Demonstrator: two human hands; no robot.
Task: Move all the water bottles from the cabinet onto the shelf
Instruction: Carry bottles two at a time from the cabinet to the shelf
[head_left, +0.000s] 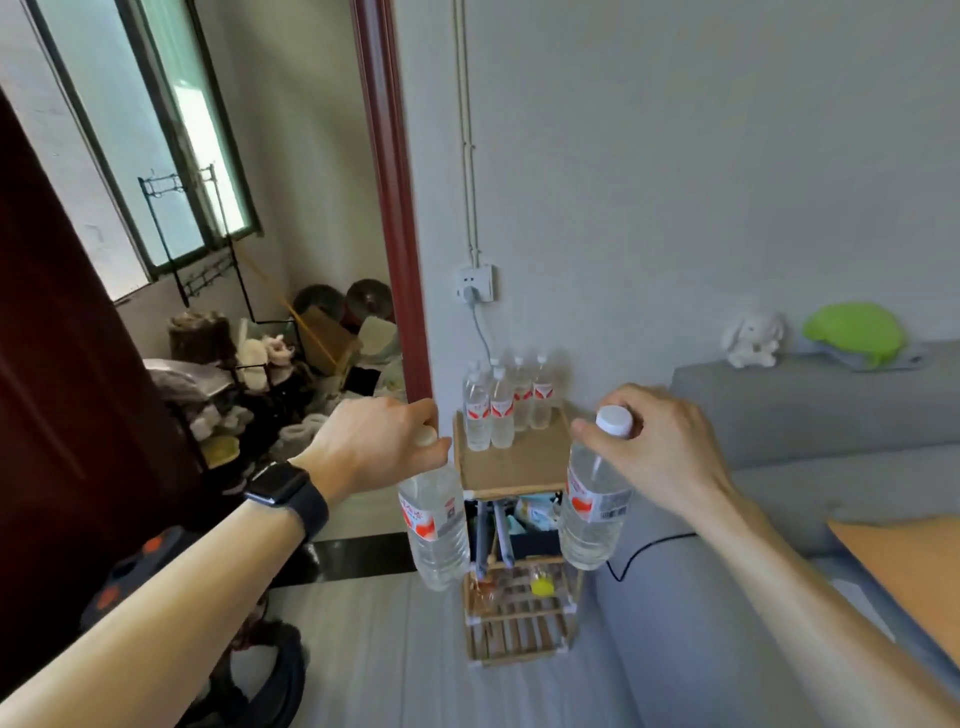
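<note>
We hold one water bottle per hand, each pinched at the cap and hanging upright, long axis vertical. Left hand (374, 441) grips the left bottle (436, 525); right hand (649, 447) grips the right bottle (592, 509). Ahead, between and just beyond both, stands the wooden shelf (511, 470); four bottles (501, 410) crowd its back-left. The free front patch looks roughly equally near to either hand.

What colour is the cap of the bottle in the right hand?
White. The cap shows clearly in the head view, above the fingers of the right hand.
</note>
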